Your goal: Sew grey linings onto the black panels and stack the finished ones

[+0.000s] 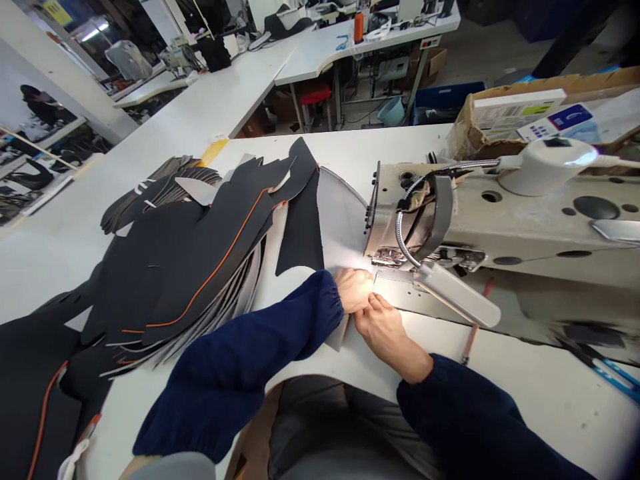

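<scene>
My left hand (pixel 354 289) rests beside the needle area of the sewing machine (pixel 530 220), on a light grey fabric piece (pixel 343 220) that is joined to a black panel (pixel 301 233). Touching it on the right, my right hand (pixel 384 328) has its fingers pressed together at the fabric's edge. What the fingertips pinch is too small to make out. The machine's lamp (pixel 457 293) lights both hands. To the left lies a large stack of black panels (pixel 175 267) with orange piping.
A cardboard box (pixel 463 133) with small cartons stands behind the machine. Blue-handled scissors (pixel 615 377) lie at the far right. A reddish strip (pixel 471 341) hangs over the table's machine plate. More worktables (pixel 240 77) stand beyond.
</scene>
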Demonstrator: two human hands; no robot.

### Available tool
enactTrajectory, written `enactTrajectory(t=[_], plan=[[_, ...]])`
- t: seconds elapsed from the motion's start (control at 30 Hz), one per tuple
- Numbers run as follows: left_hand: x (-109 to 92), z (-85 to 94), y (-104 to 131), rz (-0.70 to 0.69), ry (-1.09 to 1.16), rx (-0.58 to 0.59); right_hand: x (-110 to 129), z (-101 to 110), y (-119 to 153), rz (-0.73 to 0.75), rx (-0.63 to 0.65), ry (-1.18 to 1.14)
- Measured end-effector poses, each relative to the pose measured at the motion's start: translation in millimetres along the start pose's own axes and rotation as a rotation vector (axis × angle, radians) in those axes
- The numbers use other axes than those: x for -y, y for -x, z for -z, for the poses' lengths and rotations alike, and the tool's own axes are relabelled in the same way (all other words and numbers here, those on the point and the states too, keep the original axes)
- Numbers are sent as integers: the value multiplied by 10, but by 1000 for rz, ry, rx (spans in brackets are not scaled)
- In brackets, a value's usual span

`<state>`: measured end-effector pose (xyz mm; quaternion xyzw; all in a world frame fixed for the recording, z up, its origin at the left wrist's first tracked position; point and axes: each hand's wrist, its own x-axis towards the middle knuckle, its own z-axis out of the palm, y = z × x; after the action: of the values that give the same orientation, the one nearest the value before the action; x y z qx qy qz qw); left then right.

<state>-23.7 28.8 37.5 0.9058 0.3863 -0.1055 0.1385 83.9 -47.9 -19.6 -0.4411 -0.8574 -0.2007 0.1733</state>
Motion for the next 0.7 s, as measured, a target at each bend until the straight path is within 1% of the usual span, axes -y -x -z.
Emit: enactTrajectory(t=[0.1,0.17,0.3,0.4,0.5,0.63,0.7], plan=[[-5,17,-42,20,11,-28,-76,-8,-11,-15,5,3],[-4,25,-58,27,14,-30,-78,16,-23,-17,12,6],[9,27,-81,27,22,-20,52,86,-44,-10,52,7],[13,28,-66,44,29,-2,175,95,-23,-18,73,-5],[6,30,37,47,26,1,228,57,35,-8,83,1],[-23,18,251,68,-4,-85,228,9,102,2,60,-4],[-35,12,311,93,-14,-96,230,3,113,-10,58,-18]])
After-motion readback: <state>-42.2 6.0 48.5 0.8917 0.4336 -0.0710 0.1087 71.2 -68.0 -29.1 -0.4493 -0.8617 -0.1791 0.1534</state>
